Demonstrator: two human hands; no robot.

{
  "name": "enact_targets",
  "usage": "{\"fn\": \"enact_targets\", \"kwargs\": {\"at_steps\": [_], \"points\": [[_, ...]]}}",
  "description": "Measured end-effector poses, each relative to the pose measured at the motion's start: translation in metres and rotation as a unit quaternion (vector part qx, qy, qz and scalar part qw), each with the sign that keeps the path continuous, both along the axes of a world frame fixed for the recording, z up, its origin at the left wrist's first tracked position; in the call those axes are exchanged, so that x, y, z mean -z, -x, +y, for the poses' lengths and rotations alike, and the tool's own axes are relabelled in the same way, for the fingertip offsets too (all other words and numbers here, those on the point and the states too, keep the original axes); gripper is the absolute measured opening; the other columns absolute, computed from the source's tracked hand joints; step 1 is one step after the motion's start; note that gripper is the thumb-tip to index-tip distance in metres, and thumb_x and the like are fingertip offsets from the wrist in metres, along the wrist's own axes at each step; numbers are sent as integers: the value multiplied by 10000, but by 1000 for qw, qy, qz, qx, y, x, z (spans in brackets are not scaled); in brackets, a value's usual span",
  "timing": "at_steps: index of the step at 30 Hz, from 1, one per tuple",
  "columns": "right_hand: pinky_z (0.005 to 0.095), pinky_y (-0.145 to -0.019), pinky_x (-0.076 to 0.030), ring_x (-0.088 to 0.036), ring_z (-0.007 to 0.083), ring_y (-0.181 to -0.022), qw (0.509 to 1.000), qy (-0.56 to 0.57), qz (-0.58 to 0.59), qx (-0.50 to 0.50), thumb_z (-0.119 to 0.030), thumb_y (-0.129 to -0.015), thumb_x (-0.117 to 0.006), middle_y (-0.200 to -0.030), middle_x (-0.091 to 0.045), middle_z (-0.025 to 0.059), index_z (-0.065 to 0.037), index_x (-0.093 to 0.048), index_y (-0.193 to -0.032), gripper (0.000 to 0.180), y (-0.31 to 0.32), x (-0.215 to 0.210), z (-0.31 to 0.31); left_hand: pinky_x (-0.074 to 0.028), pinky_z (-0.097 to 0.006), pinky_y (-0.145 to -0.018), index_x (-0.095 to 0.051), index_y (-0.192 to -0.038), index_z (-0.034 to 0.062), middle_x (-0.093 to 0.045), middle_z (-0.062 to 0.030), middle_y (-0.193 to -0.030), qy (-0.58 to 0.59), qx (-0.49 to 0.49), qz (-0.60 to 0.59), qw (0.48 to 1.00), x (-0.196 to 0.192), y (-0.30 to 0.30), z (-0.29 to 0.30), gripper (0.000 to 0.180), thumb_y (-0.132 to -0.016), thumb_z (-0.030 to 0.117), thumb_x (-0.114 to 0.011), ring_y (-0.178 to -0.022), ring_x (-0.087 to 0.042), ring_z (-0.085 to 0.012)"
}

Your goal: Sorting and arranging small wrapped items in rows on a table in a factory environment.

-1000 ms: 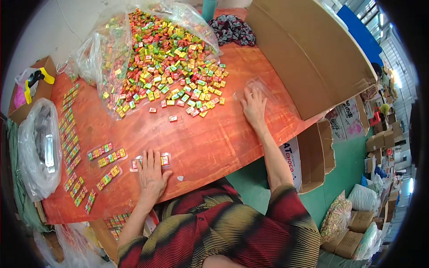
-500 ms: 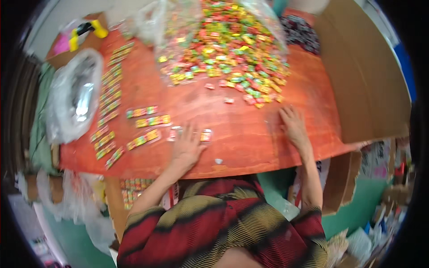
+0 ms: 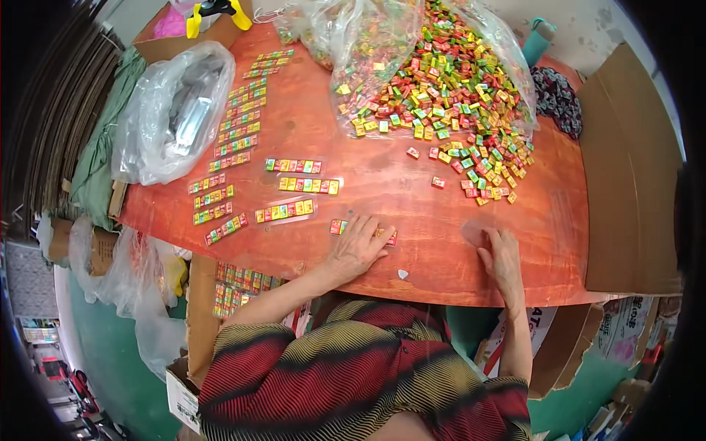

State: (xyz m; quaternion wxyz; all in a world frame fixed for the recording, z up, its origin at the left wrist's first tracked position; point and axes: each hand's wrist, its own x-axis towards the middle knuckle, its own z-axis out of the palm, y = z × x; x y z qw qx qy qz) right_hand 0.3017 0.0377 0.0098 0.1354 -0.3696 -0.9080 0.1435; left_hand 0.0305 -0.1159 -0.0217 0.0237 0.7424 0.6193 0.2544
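Note:
My left hand lies over a short row of small coloured candy packs, fingers lowered and slightly apart; the row's middle is hidden under them. To the right, my right hand has curled fingers at a small clear plastic sleeve, which is faint against the red table. Left of my left hand are three filled rows, the nearest being a clear-sleeved strip of packs. A big heap of loose candy packs spills from a clear bag, and one loose pack lies apart.
Finished strips form a column along the left of the red table. A clear bag with shiny contents sits beside them. A small white piece lies near the front edge. A cardboard panel stands at the right.
The view has shifted, so the table sits further right and lower. My right hand, flat before, now has its fingers curled by the clear sleeve. My left hand stays over the row.

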Motion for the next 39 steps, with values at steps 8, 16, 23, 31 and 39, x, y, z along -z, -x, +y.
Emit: {"fn": "enact_targets", "kwargs": {"at_steps": [8,16,23,31,39], "points": [[415,-780,-385,-466,363,-865,999,27,25,-32,-28,-651,-655,-904,-483,180,-14,-485,-1038,423,16,0,-2,-378,-471,-905,-515,-1117,25,-477,-203,-1063,1,-25,-5,1000,-4,4,-18,526,-637,139,-696,-1025,-465,-371],[378,-691,-367,-489,279,-798,991,-128,-26,-36,-34,-734,-507,-844,-522,101,-48,-557,-1005,276,20,0,-12,-369,-479,-921,-552,-1076,46,-471,-209,-1112,12,-14,55,998,-7,23,-42,419,-684,148,-658,-1065,-458,-385],[386,-723,-367,-490,265,-789,989,-130,39,-61,-40,-681,-497,-817,-517,84,-89,-605,-952,296,34,22,-30,-295,-506,-972,-530,-1130,60,-394,-213,-1255,64,-170,55,982,-9,55,-77,395,-740,87,-590,-1177,-363,-405],[380,-734,-389,-513,272,-840,995,-65,52,-48,-77,-732,-592,-905,-555,97,-52,-587,-1014,283,64,27,-69,-232,-530,-1005,-474,-1211,51,-332,-206,-1331,-4,-209,85,974,-17,21,-54,437,-790,127,-562,-1237,-295,-406],[422,-844,-400,-481,365,-1002,972,-161,127,113,-67,-730,-605,-1100,-500,216,-43,-537,-1100,378,22,9,-5,-253,-547,-986,-508,-1171,39,-343,-199,-1322,8,12,-47,999,-23,-50,35,447,-776,228,-597,-1239,-294,-395]]}}
